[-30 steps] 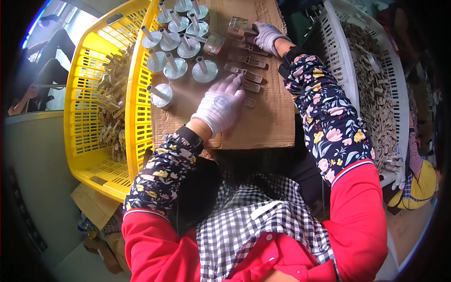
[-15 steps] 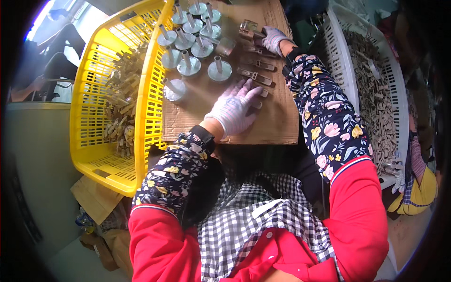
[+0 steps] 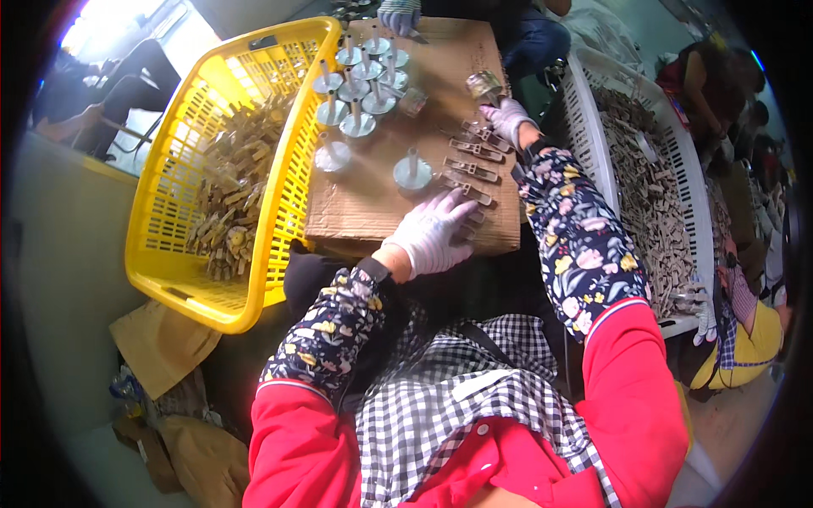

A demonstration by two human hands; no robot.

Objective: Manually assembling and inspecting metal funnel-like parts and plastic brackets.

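Note:
On the cardboard, several metal clips (image 3: 472, 170) lie in a row on the right side. My left hand (image 3: 434, 231), in a pale glove, rests at the near end of that row with its fingers stretched over the nearest clips. Above the far end, my gloved right hand (image 3: 510, 121) is closed around the short stem of a round, brownish, shiny piece (image 3: 483, 85); its fingertips are partly hidden. Several silver discs with upright posts (image 3: 357, 124) stand to the left. One such disc (image 3: 412, 172) is apart from the group, just beyond my left hand.
A yellow basket (image 3: 275, 199) heaped with wrapped brownish pieces flanks the cardboard (image 3: 339, 216) on the left. On the right, a white basket (image 3: 600, 140) holds many clips. Another person's gloved hand (image 3: 399, 14) is at the cardboard's far edge. More people sit further right.
The view has shifted, so the cardboard shows lower. My right hand and the round piece have come away from the clips slightly. Another person's gloved hand now shows at the far edge.

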